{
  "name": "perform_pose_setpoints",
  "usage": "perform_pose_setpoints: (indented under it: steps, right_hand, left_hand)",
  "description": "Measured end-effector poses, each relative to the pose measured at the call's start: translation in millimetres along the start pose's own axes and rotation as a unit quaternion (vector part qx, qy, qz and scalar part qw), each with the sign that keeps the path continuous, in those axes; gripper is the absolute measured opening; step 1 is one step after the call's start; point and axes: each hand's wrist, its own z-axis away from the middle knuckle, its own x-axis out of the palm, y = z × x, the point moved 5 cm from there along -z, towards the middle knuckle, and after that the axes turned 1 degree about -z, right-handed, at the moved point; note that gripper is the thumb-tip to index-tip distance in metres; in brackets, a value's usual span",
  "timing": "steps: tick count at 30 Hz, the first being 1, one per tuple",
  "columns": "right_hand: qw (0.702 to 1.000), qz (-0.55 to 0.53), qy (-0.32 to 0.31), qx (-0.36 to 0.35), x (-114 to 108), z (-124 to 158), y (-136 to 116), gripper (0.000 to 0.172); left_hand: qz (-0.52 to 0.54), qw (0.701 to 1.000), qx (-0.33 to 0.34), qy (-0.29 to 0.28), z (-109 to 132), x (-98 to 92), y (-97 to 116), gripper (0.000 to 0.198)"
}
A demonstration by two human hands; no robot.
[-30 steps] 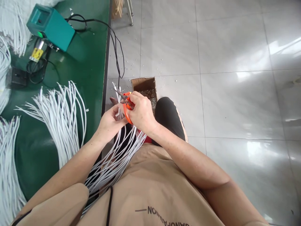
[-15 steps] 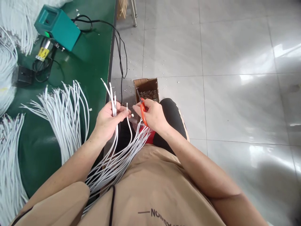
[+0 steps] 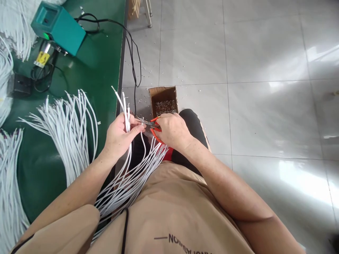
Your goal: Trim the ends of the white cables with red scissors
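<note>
My left hand (image 3: 120,135) is closed on several white cables (image 3: 127,118), their ends standing up past the fingers. Between its thumb and fingertips, one single cable (image 3: 143,143) is pinched apart from the others. My right hand (image 3: 173,129) grips red-handled pliers (image 3: 156,129), which look like small cutting pliers. Their metal jaws point left and lie at the tip of the pinched cable, close to my left fingertips. Whether the jaws touch the wire I cannot tell. More loose white cables (image 3: 132,183) lie across my lap below both hands.
A cardboard box (image 3: 162,92) with small scraps stands on the floor beyond my hands. Left is a green table (image 3: 106,56) bearing bundles of white cables (image 3: 66,134), a teal machine (image 3: 59,30) and a black adapter (image 3: 19,85). A black cord (image 3: 134,67) hangs off its edge.
My right hand has turned the pliers from pointing up and away to pointing left, bringing their jaws to the pinched cable's tip. My left hand keeps its hold on the cables.
</note>
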Motion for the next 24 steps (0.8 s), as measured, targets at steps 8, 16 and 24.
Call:
perform_pose_setpoints:
  steps: [8, 16, 24]
  right_hand:
    - [1.000, -0.020, -0.009, 0.017, 9, 3, 1, 0.024]
    - [0.997, -0.056, 0.009, 0.058, 13, 6, 3, 0.031]
    - [0.989, -0.131, 0.051, 0.040, 16, 2, 8, 0.020]
  left_hand:
    - [0.135, 0.985, -0.055, -0.094, 2, 9.8, -2, 0.025]
    - [0.137, 0.986, -0.082, -0.048, 4, 7.4, -2, 0.025]
    - [0.111, 0.992, -0.056, -0.037, 3, 6.5, -1, 0.023]
